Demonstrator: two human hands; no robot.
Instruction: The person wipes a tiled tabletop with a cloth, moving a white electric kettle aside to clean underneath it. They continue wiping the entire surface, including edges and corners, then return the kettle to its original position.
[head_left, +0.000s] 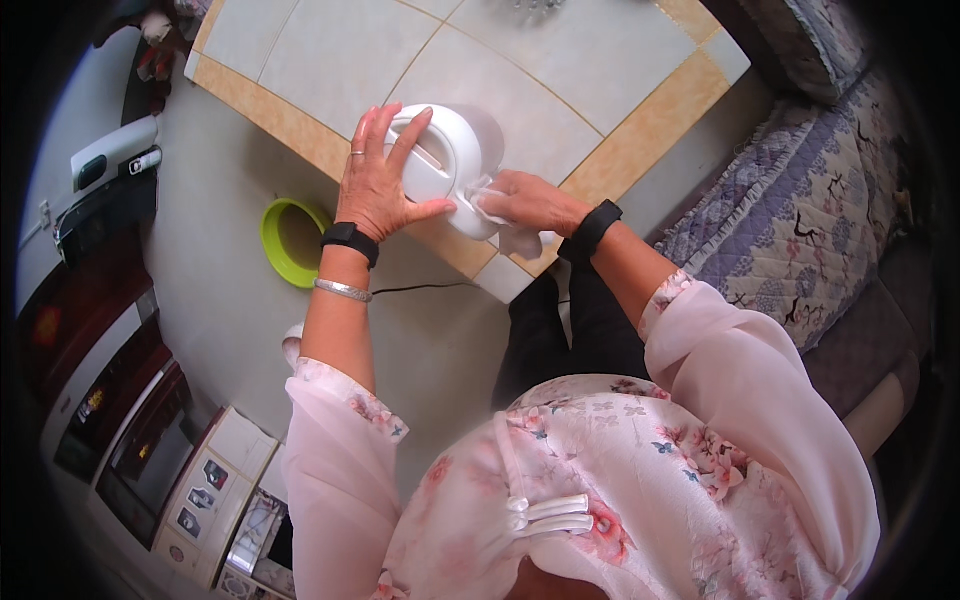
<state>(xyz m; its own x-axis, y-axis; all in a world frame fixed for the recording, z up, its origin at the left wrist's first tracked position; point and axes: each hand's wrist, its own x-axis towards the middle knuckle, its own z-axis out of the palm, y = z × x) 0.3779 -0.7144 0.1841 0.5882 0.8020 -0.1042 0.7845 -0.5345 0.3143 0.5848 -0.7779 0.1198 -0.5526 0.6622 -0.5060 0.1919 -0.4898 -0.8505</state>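
Note:
A white lidded vessel, like a kettle or jug, is seen from above near the front corner of the tiled table. Spread across its round lid, my left hand grips it, thumb at the near edge and fingers over the far side. My right hand pinches a crumpled white cloth or tissue against the vessel's near right side. Part of the cloth hangs below my fingers. My right hand and the cloth partly hide that side of the vessel.
A lime-green bin stands on the floor left of the table. A dark cord runs across the floor near the table corner. To the right is a sofa with a quilted floral cover. Cabinets line the far left.

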